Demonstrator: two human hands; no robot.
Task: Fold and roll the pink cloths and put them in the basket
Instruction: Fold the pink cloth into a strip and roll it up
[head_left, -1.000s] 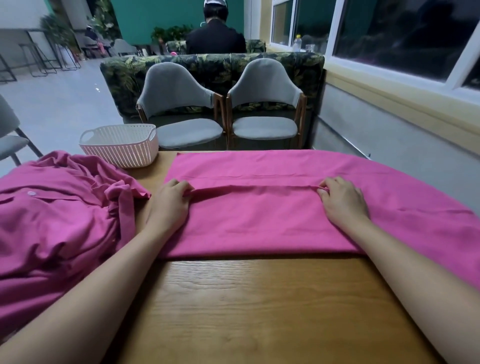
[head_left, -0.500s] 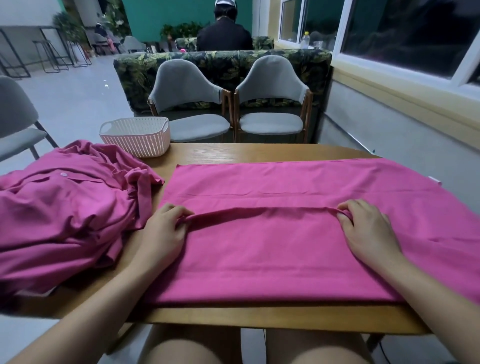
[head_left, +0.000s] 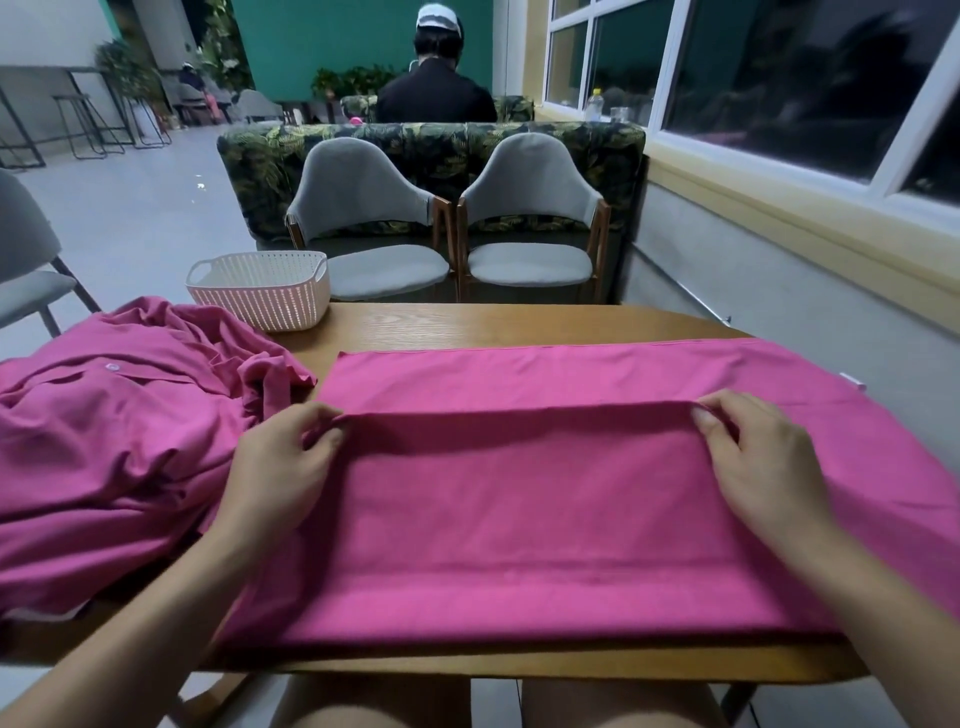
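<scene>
Pink cloth (head_left: 519, 509) pulled nearer; left hand (head_left: 280, 467) and right hand (head_left: 763, 457) pinch its smooth, straight crease. Perforated white basket (head_left: 260, 306), far left: contents unseen

No writing can be read at this moment. A small white tag (head_left: 852, 381) is seen on the cloth (head_left: 519, 509) edge, just beyond the right hand (head_left: 763, 457); nothing on it can be made out.

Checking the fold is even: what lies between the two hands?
Head view: the folded edge of the pink cloth runs from the left hand to the right hand, each pinching it.
</scene>
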